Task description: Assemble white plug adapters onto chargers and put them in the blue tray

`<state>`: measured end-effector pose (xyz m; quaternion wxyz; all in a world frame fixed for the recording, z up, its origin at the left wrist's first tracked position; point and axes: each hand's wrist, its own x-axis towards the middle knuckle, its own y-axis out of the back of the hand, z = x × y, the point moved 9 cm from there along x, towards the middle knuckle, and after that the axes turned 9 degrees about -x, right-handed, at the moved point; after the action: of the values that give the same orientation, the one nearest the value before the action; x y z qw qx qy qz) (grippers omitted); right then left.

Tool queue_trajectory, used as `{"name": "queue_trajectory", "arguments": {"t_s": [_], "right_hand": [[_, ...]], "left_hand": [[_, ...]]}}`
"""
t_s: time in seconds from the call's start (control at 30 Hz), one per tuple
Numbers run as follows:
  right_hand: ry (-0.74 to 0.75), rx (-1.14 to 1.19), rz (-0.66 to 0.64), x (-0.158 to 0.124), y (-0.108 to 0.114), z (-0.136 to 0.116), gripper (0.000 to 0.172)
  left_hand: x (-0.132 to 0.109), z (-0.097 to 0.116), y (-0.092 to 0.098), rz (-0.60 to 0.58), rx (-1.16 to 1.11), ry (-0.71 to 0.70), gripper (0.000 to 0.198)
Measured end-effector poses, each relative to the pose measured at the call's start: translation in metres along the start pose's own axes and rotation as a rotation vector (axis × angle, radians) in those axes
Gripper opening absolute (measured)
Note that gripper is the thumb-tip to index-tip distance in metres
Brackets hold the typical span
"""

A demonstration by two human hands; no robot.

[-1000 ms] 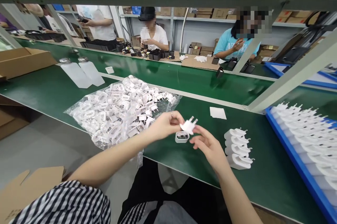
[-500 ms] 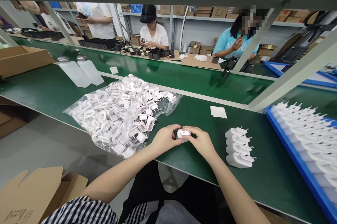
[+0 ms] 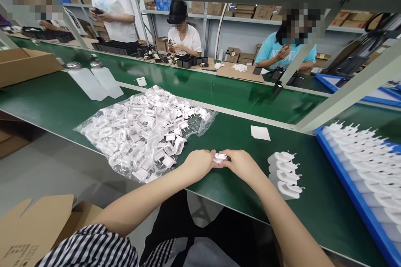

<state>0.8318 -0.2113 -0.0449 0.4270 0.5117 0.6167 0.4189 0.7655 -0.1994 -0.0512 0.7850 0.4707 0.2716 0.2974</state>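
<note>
My left hand (image 3: 198,162) and my right hand (image 3: 242,163) meet over the green table (image 3: 225,183), fingers closed together on one small white plug part (image 3: 219,158) pressed down near the table top. Most of that part is hidden by my fingers. To the left lies a clear plastic bag (image 3: 144,131) spread open with a heap of white plug parts. To the right of my right hand stands a short row of white plug pieces (image 3: 283,174) with prongs pointing right.
A blue tray (image 3: 360,208) at the right holds rows of white plugs. A white paper square (image 3: 260,133) lies beyond my hands. Two white bottles (image 3: 95,81) stand at the far left. Cardboard boxes (image 3: 34,229) sit low left. Other people work across the conveyor (image 3: 203,87).
One second ago my hands held a pronged cap above a white base. They then came down and together, and now both press on the joined part at the table.
</note>
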Motion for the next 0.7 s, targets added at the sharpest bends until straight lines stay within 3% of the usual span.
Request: {"name": "queue_trajectory", "arguments": {"t_s": [0.17, 0.33, 0.57, 0.7], "right_hand": [[-0.028, -0.034, -0.118, 0.007, 0.000, -0.004, 0.008], [-0.035, -0.081, -0.147, 0.010, -0.002, -0.004, 0.010], [-0.012, -0.145, -0.140, 0.009, 0.003, -0.008, 0.006], [-0.074, -0.201, -0.140, -0.027, 0.005, -0.001, 0.003]], "left_hand": [[0.016, 0.007, 0.004, -0.274, 0.071, 0.059, 0.023], [0.029, 0.013, -0.003, -0.400, -0.005, 0.016, 0.010], [0.029, 0.014, -0.002, -0.356, -0.061, -0.070, 0.018], [0.010, 0.036, -0.013, -0.257, -0.025, -0.163, 0.017]]}}
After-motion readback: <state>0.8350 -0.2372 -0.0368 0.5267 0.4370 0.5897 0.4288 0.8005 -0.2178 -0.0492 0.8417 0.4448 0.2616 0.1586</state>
